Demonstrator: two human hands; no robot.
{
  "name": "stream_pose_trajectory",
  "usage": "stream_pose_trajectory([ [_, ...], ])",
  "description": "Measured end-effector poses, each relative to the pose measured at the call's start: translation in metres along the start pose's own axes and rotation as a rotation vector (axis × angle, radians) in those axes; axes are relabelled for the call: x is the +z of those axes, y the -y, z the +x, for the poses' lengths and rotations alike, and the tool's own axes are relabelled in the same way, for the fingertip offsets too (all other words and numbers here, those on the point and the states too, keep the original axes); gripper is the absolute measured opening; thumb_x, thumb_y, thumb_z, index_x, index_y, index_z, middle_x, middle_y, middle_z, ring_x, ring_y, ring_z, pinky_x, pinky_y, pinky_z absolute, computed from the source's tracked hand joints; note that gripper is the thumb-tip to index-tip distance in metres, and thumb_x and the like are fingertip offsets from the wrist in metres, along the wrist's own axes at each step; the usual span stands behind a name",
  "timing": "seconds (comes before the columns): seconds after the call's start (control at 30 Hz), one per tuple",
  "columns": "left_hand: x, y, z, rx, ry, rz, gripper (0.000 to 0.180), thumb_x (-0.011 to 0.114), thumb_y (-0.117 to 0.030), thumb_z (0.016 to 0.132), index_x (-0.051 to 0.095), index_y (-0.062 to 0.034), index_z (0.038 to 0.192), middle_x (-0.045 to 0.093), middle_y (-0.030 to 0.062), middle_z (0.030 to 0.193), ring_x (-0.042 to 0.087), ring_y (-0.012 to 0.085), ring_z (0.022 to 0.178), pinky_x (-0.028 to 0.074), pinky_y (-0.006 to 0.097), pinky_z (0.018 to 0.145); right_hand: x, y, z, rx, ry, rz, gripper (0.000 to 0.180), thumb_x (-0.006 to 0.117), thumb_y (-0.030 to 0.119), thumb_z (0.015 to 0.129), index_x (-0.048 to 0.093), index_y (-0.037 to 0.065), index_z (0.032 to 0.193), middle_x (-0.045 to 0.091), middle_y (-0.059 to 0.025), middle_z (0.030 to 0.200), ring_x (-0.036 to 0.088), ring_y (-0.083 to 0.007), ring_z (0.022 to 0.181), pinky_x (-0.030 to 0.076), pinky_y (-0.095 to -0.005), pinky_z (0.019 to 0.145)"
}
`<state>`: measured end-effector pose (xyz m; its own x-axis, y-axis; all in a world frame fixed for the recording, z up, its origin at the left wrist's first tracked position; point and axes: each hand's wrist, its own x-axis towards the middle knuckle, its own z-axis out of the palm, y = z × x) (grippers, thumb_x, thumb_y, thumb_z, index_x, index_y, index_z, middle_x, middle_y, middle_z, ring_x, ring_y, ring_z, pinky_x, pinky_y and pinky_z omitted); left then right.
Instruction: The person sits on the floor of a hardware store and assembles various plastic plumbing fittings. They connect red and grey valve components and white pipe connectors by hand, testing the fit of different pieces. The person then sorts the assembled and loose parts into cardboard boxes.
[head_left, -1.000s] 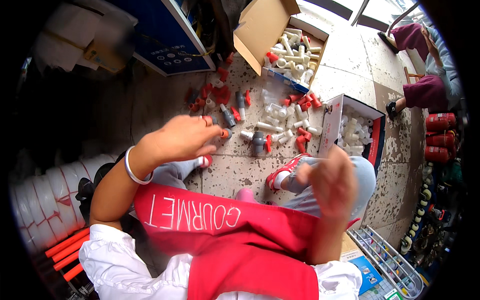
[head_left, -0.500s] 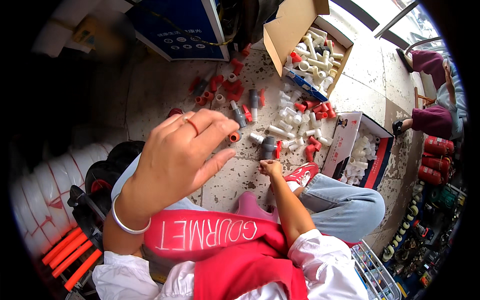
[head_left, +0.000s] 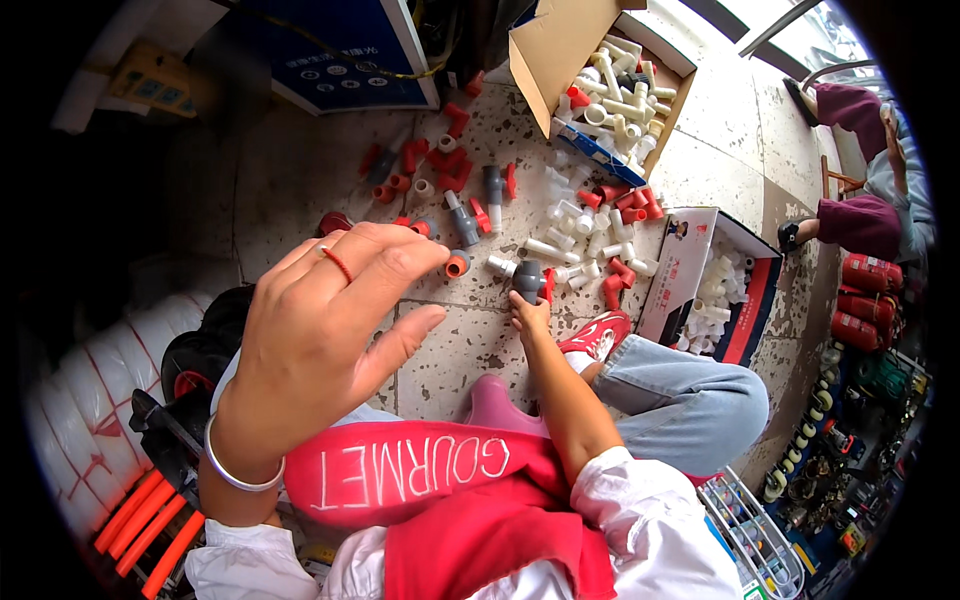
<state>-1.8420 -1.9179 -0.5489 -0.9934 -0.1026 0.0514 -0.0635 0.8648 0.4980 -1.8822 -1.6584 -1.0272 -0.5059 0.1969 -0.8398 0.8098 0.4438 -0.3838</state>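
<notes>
Red apron (head_left: 490, 535) nearest, over the lap; past it the left hand (head_left: 325, 320) hangs in the air, thumb wide of the index finger, an orange-mouthed grey fitting (head_left: 457, 264) just beyond its fingertips in this view. Right hand (head_left: 530, 313) is down at the grey valve (head_left: 528, 282), fingertips at its near end, valve body just beyond them, red handle (head_left: 548, 285) to the right; can't tell if those fingers are closed on it. Further out: white pipe pieces (head_left: 552, 250) on the floor (head_left: 450, 345), low box (head_left: 668, 275) at right, open carton (head_left: 545, 60) farthest.
</notes>
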Motion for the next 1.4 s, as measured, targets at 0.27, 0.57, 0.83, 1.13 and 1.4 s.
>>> stream_pose_trajectory([
  [0.27, 0.007, 0.013, -0.004, -0.1, -0.031, -0.009, 0.03, 0.072, -0.012, 0.08, 0.063, -0.0031, 0.107, 0.066, 0.0142, 0.101, 0.065, 0.0322, 0.09, 0.051, 0.036, 0.08, 0.004, 0.05, -0.076, -0.03, 0.208, 0.659, 0.046, 0.074, 0.038, 0.083, 0.06, 0.001, 0.107, 0.065, -0.006, 0.083, 0.062, -0.0156, 0.068, 0.049, -0.0267, 0.062],
  [0.57, 0.009, 0.03, -0.002, -0.374, -0.309, -0.556, 0.057, 0.065, -0.03, 0.093, 0.038, -0.0076, 0.138, 0.058, 0.0114, 0.115, 0.061, 0.0197, 0.098, 0.052, 0.031, 0.083, -0.016, 0.256, -0.312, -1.286, 0.796, 0.131, 0.051, 0.081, 0.013, 0.076, 0.056, -0.002, 0.118, 0.067, -0.0086, 0.09, 0.064, -0.0115, 0.076, 0.051, -0.0254, 0.071],
  [0.83, -0.01, 0.07, -0.014, -0.369, -0.794, -1.236, 0.025, 0.05, -0.029, 0.102, 0.059, -0.0069, 0.109, 0.065, 0.0025, 0.101, 0.063, 0.0128, 0.095, 0.053, 0.031, 0.086, 0.003, 0.337, -0.287, -1.16, 1.345, 0.311, 0.023, 0.064, 0.012, 0.093, 0.064, -0.005, 0.108, 0.068, -0.0106, 0.096, 0.066, -0.0148, 0.085, 0.053, -0.0258, 0.078],
  [1.13, -0.023, 0.079, -0.026, -0.54, -0.934, -1.617, 0.027, 0.053, -0.028, 0.1, 0.058, -0.0065, 0.115, 0.061, 0.0066, 0.11, 0.058, 0.0189, 0.104, 0.049, 0.04, 0.097, 0.135, 0.236, -0.058, -1.229, 0.295, -1.02, 0.051, 0.072, 0.025, 0.076, 0.054, 0.018, 0.123, 0.064, -0.0166, 0.114, 0.064, -0.0362, 0.098, 0.053, -0.0446, 0.079],
  [1.4, -0.017, 0.086, -0.022, -0.659, -0.883, -1.61, 0.028, 0.055, -0.034, 0.099, 0.06, -0.0099, 0.113, 0.062, 0.003, 0.107, 0.059, 0.0153, 0.102, 0.052, 0.036, 0.089, 0.158, 0.213, -0.084, -1.371, 0.269, -0.877, 0.038, 0.069, 0.033, 0.081, 0.059, 0.016, 0.113, 0.066, -0.0171, 0.108, 0.064, -0.0373, 0.092, 0.052, -0.0446, 0.074],
])
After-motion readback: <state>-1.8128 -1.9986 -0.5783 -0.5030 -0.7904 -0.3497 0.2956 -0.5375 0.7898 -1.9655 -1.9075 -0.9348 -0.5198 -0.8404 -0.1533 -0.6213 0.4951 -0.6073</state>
